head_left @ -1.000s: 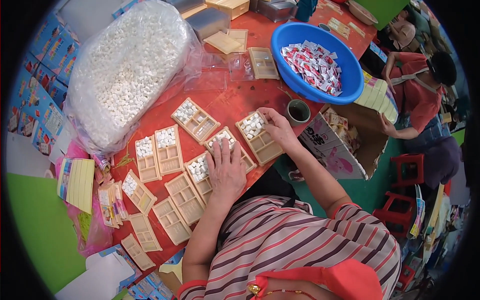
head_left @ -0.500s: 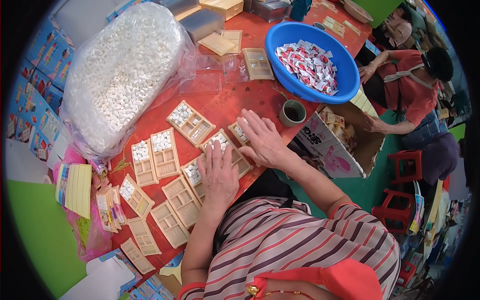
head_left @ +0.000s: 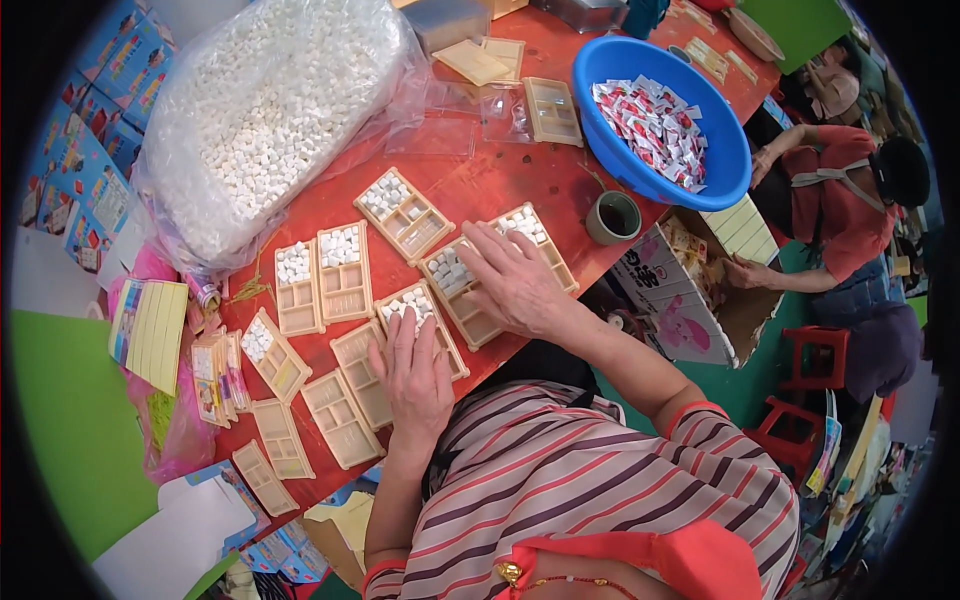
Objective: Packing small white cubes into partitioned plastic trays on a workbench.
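My left hand [head_left: 415, 385] lies with fingers stretched out over a cream compartment tray [head_left: 452, 350], fingertips on the small white cubes in its far section. To its right, my right hand [head_left: 525, 285] rests flat and spread over another tray [head_left: 474, 326], its fingers beside the white cubes there. A third tray [head_left: 553, 262] with white cubes sits partly under the right hand's far side. Beyond the hands lies a tray [head_left: 418, 230] with cubes in one section, and two more part-filled trays [head_left: 345, 277] stand side by side to the left.
A large clear bag of white cubes [head_left: 290, 110] fills the far left. At the far right stand a blue basin [head_left: 735, 165] of small packets and a dark-filled cup [head_left: 613, 217]. A co-worker [head_left: 835, 200] reaches into a cardboard box [head_left: 690, 310]. Several trays without cubes [head_left: 340, 420] lie nearer left.
My left hand has moved from the middle tray to the one on its left. My right hand has shifted left from the right-hand tray onto the middle one. The whole view has shifted slightly.
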A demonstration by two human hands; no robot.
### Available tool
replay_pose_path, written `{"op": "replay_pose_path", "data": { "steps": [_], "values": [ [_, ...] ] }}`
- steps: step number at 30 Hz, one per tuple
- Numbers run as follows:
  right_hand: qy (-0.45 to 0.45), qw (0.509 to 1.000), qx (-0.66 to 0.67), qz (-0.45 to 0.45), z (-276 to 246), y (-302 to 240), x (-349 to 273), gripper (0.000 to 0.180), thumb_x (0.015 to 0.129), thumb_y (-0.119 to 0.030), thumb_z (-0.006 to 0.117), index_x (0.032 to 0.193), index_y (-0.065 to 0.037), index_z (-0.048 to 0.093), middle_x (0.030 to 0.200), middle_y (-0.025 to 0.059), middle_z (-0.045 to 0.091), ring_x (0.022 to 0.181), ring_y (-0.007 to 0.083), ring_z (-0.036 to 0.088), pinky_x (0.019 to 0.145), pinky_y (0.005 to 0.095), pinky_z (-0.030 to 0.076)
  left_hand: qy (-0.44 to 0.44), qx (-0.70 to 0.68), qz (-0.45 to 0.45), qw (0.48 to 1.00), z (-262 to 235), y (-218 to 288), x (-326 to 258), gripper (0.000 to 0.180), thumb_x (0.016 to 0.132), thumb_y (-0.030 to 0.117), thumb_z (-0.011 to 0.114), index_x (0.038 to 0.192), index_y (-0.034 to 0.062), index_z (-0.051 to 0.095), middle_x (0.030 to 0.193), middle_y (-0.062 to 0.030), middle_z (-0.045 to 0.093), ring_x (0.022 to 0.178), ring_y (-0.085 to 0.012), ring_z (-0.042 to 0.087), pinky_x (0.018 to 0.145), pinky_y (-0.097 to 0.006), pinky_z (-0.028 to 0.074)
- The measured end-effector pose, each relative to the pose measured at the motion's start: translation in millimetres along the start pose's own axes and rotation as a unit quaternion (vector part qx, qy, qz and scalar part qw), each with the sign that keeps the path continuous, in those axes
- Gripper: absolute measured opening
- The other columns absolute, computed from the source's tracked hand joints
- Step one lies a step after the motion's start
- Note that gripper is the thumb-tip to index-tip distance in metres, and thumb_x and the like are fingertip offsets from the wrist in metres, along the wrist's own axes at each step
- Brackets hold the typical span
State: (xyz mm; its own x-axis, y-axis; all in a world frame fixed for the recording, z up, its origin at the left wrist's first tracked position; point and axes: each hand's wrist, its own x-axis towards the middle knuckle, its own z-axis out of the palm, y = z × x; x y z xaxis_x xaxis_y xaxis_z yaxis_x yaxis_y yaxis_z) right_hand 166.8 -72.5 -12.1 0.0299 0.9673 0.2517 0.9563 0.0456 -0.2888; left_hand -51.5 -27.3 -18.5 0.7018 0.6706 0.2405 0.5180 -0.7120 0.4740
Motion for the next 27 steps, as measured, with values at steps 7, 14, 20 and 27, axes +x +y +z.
{"op": "replay_pose_path", "data": {
  "steps": [7,14,20,27],
  "values": [
    [-0.031,0.998,0.019,-0.059,30.3,-10.6,9.7,0.058,0.086,-0.030,0.062,0.134,0.001,0.048,0.147,0.0179,0.040,0.138,0.0317,0.035,0.111,0.0451,0.027,0.021,0.000,-0.027,0.999,-13.0,7.3,-26.2,0.049,0.084,0.010,0.059,0.132,0.0025,0.055,0.143,-0.0189,0.044,0.136,-0.0352,0.038,0.113,-0.056,0.016],
    [-0.026,0.996,0.023,-0.081,20.1,-28.1,11.8,0.056,0.083,-0.017,0.064,0.135,-0.005,0.048,0.146,0.0172,0.041,0.136,0.0321,0.038,0.110,0.0460,0.030,0.040,0.007,-0.062,0.997,-30.2,-4.2,-63.2,0.045,0.083,0.009,0.062,0.127,0.0020,0.058,0.139,-0.0191,0.047,0.131,-0.0357,0.043,0.111,-0.054,0.023],
    [-0.034,0.980,0.057,-0.189,28.7,-62.8,10.1,0.051,0.079,-0.014,0.066,0.127,-0.005,0.053,0.143,0.0176,0.043,0.134,0.0313,0.042,0.107,0.0482,0.033,0.041,0.059,-0.085,0.994,-38.5,-9.3,-79.9,0.043,0.083,0.009,0.063,0.126,0.0014,0.058,0.138,-0.0205,0.047,0.131,-0.0378,0.042,0.105,-0.052,0.030],
    [-0.064,0.962,0.048,-0.261,43.5,-72.8,-1.0,0.051,0.079,-0.017,0.064,0.127,-0.004,0.054,0.140,0.0161,0.045,0.133,0.0294,0.042,0.107,0.0451,0.034,0.044,0.095,-0.101,0.989,-22.0,-14.4,-88.1,0.042,0.084,0.010,0.063,0.125,0.0009,0.058,0.136,-0.0203,0.048,0.127,-0.0368,0.044,0.100,-0.049,0.034]
  ]
}}
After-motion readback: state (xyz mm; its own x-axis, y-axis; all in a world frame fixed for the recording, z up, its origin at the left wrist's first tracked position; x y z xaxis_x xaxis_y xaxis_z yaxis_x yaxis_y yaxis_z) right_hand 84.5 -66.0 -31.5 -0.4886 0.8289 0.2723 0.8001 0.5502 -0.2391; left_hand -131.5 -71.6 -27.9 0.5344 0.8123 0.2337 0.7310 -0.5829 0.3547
